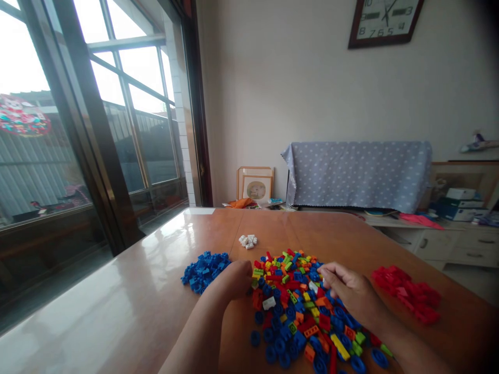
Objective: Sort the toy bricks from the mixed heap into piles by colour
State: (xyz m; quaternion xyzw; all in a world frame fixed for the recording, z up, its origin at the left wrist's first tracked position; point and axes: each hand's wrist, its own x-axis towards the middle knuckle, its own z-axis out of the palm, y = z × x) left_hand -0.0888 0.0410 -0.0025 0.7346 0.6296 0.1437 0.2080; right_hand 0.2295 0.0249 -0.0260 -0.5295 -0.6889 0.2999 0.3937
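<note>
A large pile of mixed-colour toy bricks and blue wheels (288, 311) spreads over the wooden table (319, 226). My left hand (239, 278) is at the pile's left edge, its fingers turned away and mostly hidden. At the right edge, my right hand (345, 285) has thumb and fingers pressed together; whatever they hold is too small to name. A heap of blue bricks (206, 270) lies just left of my left hand. Beyond the pile sits a small group of white bricks (248, 241). Red bricks (405, 293) form a heap to the right of my right hand.
Glass doors (136, 114) stand on the left. Against the back wall are a framed picture (256, 189), a cloth-covered object (358, 176) and a white cabinet (468, 246). A clock (385, 21) hangs above.
</note>
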